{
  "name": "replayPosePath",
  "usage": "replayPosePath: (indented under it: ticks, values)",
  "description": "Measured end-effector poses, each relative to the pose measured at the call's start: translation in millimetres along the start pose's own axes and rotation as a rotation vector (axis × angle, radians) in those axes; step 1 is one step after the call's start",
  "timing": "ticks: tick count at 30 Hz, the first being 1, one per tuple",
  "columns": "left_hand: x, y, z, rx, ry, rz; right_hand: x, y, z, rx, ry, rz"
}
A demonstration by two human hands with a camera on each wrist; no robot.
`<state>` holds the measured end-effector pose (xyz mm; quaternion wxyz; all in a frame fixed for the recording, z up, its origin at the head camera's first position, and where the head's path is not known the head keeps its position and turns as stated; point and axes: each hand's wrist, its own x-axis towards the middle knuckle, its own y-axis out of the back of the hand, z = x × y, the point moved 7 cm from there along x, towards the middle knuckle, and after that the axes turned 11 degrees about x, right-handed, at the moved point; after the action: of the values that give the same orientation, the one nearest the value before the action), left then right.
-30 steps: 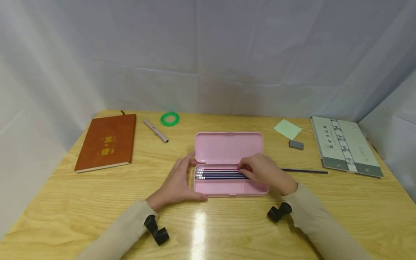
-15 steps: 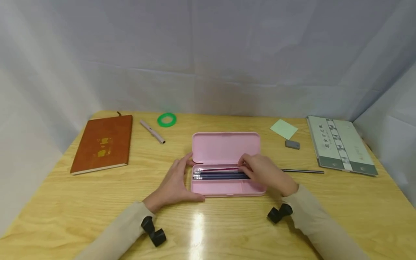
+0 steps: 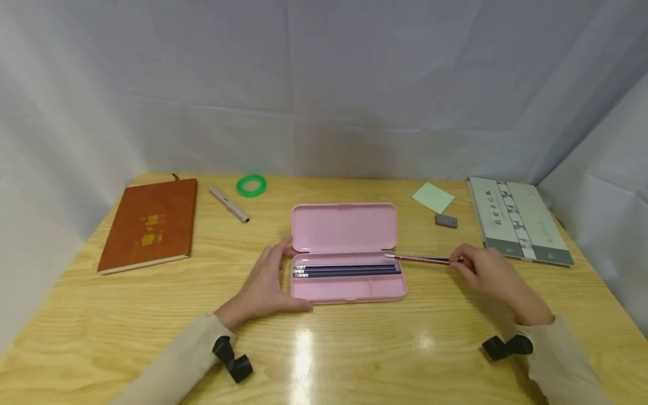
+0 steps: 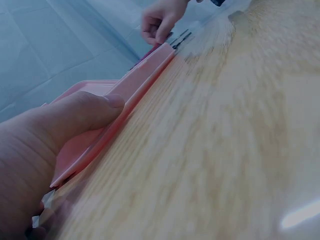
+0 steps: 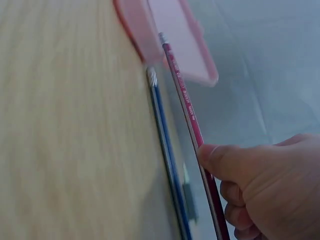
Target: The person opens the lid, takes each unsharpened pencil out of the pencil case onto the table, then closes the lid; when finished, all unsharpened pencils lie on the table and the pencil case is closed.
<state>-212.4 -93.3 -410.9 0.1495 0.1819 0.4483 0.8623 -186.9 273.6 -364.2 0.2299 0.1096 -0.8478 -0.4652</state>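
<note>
1. Right hand [image 3: 493,275]: thumb and fingers pinch the red pencil [image 3: 417,259] at its right end, off the case's right side, toward the table's [image 3: 354,349] right edge.
2. Red pencil: long axis runs parallel to the table's front edge. Its metal-ferrule end points left, at the case's right rim near the hinge; from the right wrist it sits above the wood, not lying flat.
3. Blue pencil [image 5: 167,150]: lies on the table just beside the red one, parallel to it, ferrule also toward the case.
4. Left hand [image 3: 263,284]: fingers straight, resting against the case's left end, thumb along its front wall.
5. Case [image 3: 349,289]: pink, lid open and laid back, near the table's middle. Dark pencils [image 3: 346,270] lie in its rear compartment, ferrules left, parallel to the front edge.
6. Far edge, left to right: brown notebook [image 3: 147,225], pen [image 3: 229,203], green ring [image 3: 251,185], green note [image 3: 432,197], grey eraser [image 3: 446,221], booklet [image 3: 516,219].
</note>
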Motion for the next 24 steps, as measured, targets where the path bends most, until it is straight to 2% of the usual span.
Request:
replayPosePath:
  ticks: [4,14,19,24]
  values:
    - [0.3,0.8,-1.9,0.006,0.003,0.007,-14,4,15,0.000,0.019,0.020]
    - [2.3,-1.3,-0.8,-0.002,-0.004,-0.005,-22,4,34,0.026,-0.047,-0.008]
    - [1.0,-1.6,-1.0,0.007,0.005,-0.019,-22,0,38,0.041,-0.075,-0.026]
    - [0.7,-2.0,-1.7,0.005,0.011,-0.023,-12,-9,33,0.046,-0.113,-0.094]
